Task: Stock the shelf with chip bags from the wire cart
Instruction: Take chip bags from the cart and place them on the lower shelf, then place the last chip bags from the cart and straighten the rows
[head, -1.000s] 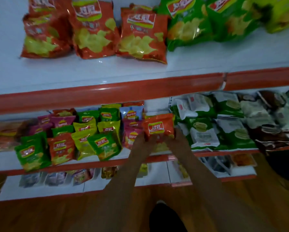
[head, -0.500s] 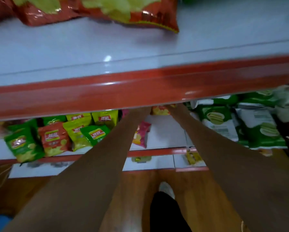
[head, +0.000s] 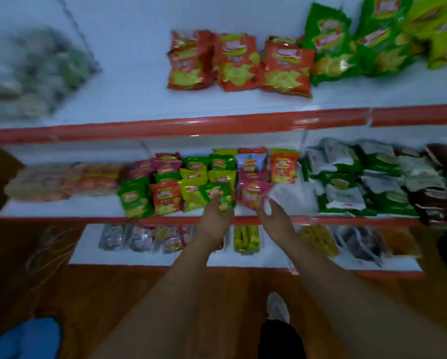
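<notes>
Left hand (head: 215,216) and right hand (head: 276,221) are both out from under the upper shelf edge, where half a second ago only the forearms showed. Both hover at the front of the middle shelf (head: 61,208), fingers loosely spread, gripping nothing. Left fingers lie against a green chip bag (head: 217,195); the right hand is just beside a pink bag (head: 252,194). An orange chip bag (head: 282,169), held in both hands one second ago, now stands at the back of the row. View is blurred.
</notes>
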The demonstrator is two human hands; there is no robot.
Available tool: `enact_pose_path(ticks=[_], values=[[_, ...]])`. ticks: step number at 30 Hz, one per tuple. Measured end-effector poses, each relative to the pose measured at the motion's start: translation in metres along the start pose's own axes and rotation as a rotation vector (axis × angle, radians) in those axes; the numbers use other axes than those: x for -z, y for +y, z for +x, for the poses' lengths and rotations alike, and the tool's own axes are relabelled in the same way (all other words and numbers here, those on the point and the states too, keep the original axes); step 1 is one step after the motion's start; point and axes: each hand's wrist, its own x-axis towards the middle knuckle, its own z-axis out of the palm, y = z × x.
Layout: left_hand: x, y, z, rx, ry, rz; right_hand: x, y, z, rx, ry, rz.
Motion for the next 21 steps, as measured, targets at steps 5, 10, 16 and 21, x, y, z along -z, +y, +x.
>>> enact_pose_path(ticks=[5,10,16,21], values=[[0.13,-0.095,-0.118,0.068,0.325,-0.084,-0.147,-0.107,-0.094,0.317,-0.355,-0.104],[0.219,-0.18,-0.246,0.331,0.791,-0.23,-0.286,-0.179,-0.221,0.647,-0.694,-0.26],[0.232,-0.251,-0.431,0.67,1.333,-0.387,-0.388,-0.174,-0.384,0.962,-1.194,-0.415],[0.131,-0.256,-0.599,1.047,1.672,-0.402,-0.393,-0.099,-0.526,1.158,-1.62,-0.537]])
